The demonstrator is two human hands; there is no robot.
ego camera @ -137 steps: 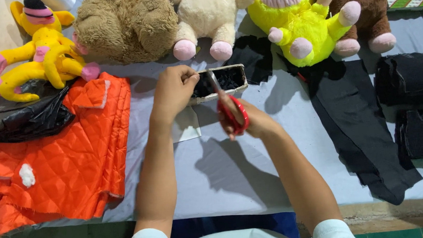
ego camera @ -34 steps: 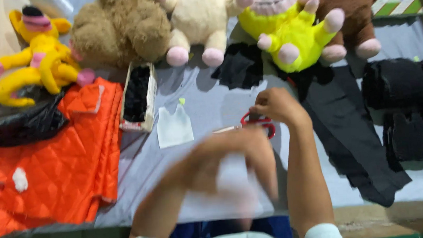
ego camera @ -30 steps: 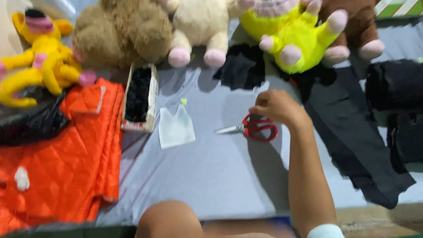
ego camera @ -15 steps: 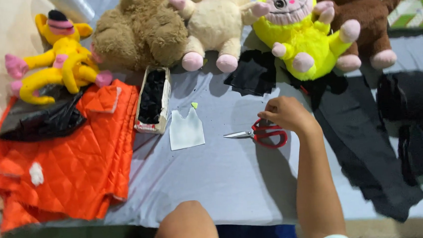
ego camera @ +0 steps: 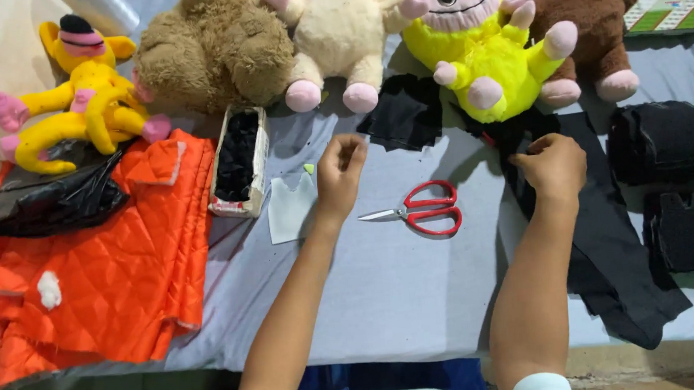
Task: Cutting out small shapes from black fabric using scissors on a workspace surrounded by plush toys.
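Right hand (ego camera: 553,168) has let go of the red scissors (ego camera: 415,210), which now lie flat on the bench (ego camera: 383,288). It's loosely curled, gripping the black fabric strip (ego camera: 602,237) right of the scissors. Left hand (ego camera: 339,172) is back in view left of them, fingers half-curled and empty, just beside the white paper piece (ego camera: 290,206).

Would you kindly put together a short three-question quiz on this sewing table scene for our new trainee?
1. True or false: the red-handled scissors are held in the right hand.
2. Which does the right hand touch? A) the orange quilted fabric B) the long black fabric strip C) the black plastic bag
3. Fill in: the narrow box of black pieces lies between the orange quilted fabric and the small ____ cut-out piece.

Key
1. False: they lie on the grey cloth between the two hands, with the left hand apart from them.
2. B
3. white
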